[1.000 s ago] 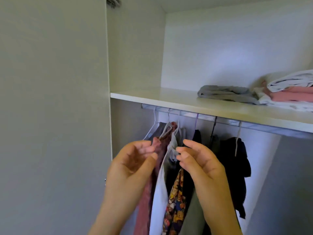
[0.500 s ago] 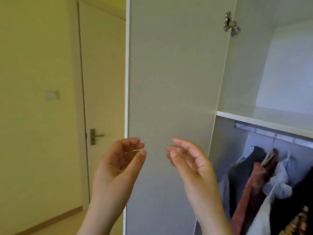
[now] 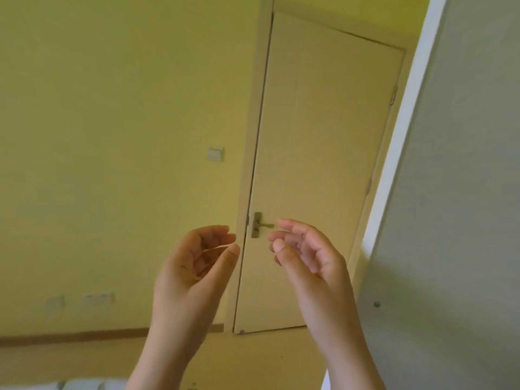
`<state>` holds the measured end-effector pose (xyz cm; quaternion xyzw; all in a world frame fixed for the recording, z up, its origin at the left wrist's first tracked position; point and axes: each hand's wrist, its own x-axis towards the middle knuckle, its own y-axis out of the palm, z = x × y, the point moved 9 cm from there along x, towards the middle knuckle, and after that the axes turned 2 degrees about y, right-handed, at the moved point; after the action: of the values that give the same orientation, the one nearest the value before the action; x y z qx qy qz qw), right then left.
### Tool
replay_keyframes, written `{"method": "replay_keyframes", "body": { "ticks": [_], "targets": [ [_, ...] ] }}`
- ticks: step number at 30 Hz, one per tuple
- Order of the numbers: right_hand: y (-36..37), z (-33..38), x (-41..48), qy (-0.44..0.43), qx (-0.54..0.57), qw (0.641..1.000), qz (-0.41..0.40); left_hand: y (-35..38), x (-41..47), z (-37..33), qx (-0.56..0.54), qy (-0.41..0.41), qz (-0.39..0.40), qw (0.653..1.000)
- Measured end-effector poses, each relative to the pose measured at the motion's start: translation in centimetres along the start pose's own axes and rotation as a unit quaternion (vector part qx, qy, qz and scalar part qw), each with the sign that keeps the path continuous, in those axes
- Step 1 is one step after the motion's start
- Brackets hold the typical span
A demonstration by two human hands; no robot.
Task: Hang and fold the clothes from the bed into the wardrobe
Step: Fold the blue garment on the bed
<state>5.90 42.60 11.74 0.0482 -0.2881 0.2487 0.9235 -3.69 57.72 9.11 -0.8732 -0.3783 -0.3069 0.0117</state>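
My left hand [image 3: 197,266] and my right hand [image 3: 304,254] are raised in front of me, palms turned toward each other, fingers loosely curled, holding nothing. The open wardrobe door [image 3: 455,192] fills the right side of the view as a grey panel with a white edge. The hanging clothes and the wardrobe's inside are out of view. A strip of white fabric [image 3: 81,385] shows at the bottom left edge.
A closed room door [image 3: 323,136] with a metal handle [image 3: 260,225] stands straight ahead in a yellow wall. A light switch [image 3: 216,153] is left of it, and sockets [image 3: 98,299] sit low on the wall. Bare floor [image 3: 253,358] lies below.
My view has swung left, away from the wardrobe's rail and shelf to the room door. Both hands left the hanging garments and stay raised, holding nothing.
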Motion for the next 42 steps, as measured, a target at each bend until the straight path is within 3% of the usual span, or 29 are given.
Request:
{"method": "replay_keyframes", "body": {
  "ticks": [10,20,30,42],
  "targets": [
    [7.9,-6.1,8.1,0.011,0.076,0.994,0.074,-5.3,6.8,3.8,0.057,0.022,-0.075,0.995],
    [20.7,-11.0,17.9,-0.001,0.085,0.989,0.122,-13.9,18.5,7.3,0.090,0.040,-0.113,0.989],
    [30.5,-19.4,26.3,0.025,0.146,0.969,0.199,-20.7,26.2,14.3,0.170,0.025,-0.197,0.965],
    [33.6,-31.7,45.7,0.012,0.175,0.945,0.278,-16.6,41.9,26.2,0.211,0.044,-0.283,0.934]
  ]
}}
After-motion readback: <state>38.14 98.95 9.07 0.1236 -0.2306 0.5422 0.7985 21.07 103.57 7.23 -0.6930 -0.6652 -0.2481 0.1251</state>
